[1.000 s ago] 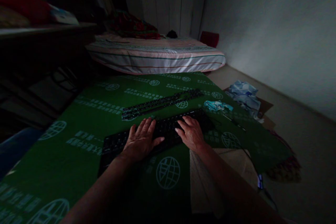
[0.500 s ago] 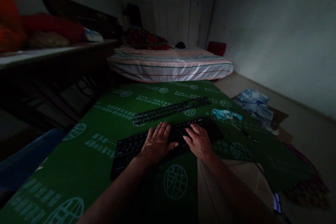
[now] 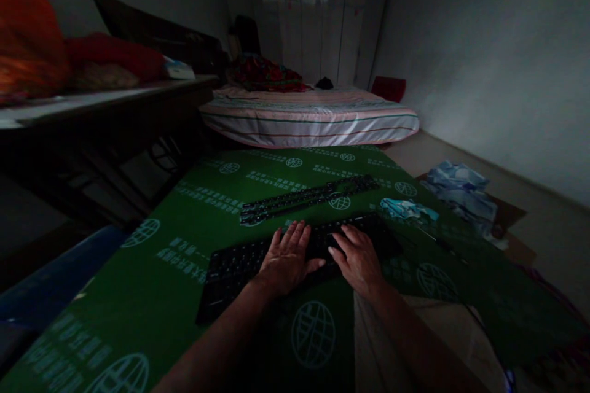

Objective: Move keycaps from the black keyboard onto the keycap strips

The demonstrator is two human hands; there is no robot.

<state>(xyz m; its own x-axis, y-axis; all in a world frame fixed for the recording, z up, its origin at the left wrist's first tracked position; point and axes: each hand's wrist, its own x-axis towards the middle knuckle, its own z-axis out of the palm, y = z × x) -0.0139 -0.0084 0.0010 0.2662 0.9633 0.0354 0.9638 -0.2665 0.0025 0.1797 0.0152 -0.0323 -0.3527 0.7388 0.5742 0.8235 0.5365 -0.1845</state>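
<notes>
Room: dim on my feed, with a striped bed (image 3: 313,126) at the far end and a pale wall (image 3: 488,67) to the right.
Green cover (image 3: 170,331): printed with globes and lettering, it spreads beneath everything I am watching up close.
Keyboard (image 3: 320,247): black, lying slantwise on that cover, under both hands.
Left hand (image 3: 286,259): palm down over the keyboard's middle, fingers nearly straight, thumb spread toward the other hand; I see nothing gripped.
Right hand (image 3: 358,259): just beside it, fingers loosely bent over the keyboard, likewise gripping nothing; whether any key is pressed, I cannot tell.
Dark strips (image 3: 304,196): lying beyond the keyboard, roughly in line with it, too dim for me to make out fully.
Turquoise cloth (image 3: 408,209): crumpled, near the keyboard's right end.
Beige sheet (image 3: 428,313): partly under the right forearm.
</notes>
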